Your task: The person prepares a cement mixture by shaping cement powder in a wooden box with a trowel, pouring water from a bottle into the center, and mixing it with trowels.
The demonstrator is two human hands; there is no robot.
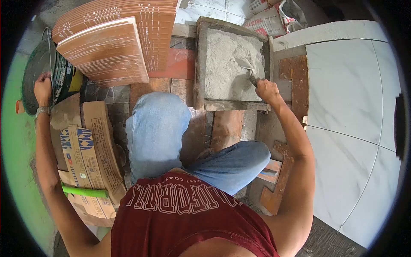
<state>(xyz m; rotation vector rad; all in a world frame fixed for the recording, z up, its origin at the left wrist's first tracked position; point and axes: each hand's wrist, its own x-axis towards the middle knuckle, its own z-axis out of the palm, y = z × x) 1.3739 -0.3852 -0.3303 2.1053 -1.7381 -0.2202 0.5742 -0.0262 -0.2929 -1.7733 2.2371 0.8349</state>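
My right hand is wrapped round the handle of a trowel. The trowel's blade rests in pale grey cement powder that fills a wooden-sided mixing box. At the far left, my left hand is closed at the wire handle of a dark bucket, above the bucket's opening. The bucket is tilted, and grey material shows inside it.
Brown-backed tiles lean together between bucket and box. Flattened cardboard cartons and a green-handled tool lie by my left arm. Large white marbled tiles cover the raised surface on the right. Cement bags stand behind the box.
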